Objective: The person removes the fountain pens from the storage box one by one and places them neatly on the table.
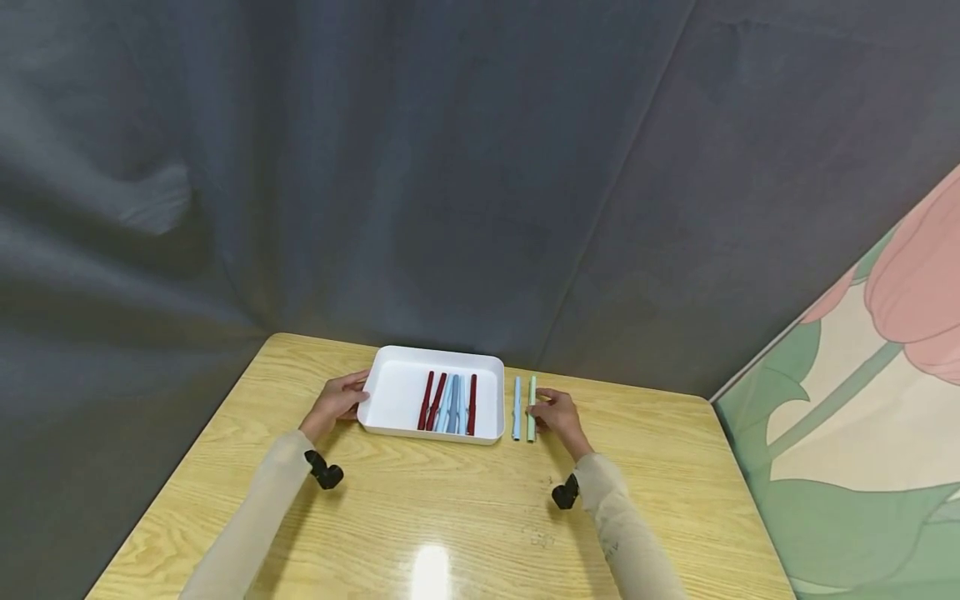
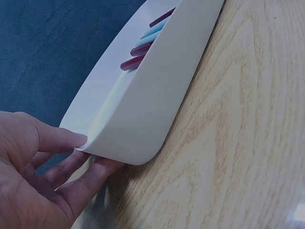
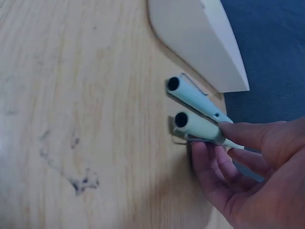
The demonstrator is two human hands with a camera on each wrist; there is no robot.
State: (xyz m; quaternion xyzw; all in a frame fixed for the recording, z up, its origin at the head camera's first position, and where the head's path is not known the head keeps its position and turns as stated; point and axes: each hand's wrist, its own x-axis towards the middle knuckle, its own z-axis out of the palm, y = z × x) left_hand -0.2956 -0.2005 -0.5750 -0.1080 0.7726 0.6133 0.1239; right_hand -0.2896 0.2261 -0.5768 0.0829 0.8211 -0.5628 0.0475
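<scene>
Pale sleeves [image 1: 251,517] stretch over bench [image 1: 495,533] as right hand [image 1: 558,414] pinches green pen [image 1: 533,392]

Long axis running near to far, the green pen sits right of a blue pen [image 1: 517,408] and white tray [image 1: 393,392], its dark-holed end facing near. Thumb and fingertips, parted only by its width, hold it; the left hand [image 1: 337,400] grips the tray's left end, thumb over the rim.

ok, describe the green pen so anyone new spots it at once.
On the table, find the white tray. Just right of it in the head view is a blue pen; next out, the green pen, pinched in the right grip. Its green sets it apart: the other pens are blue or red.
</scene>
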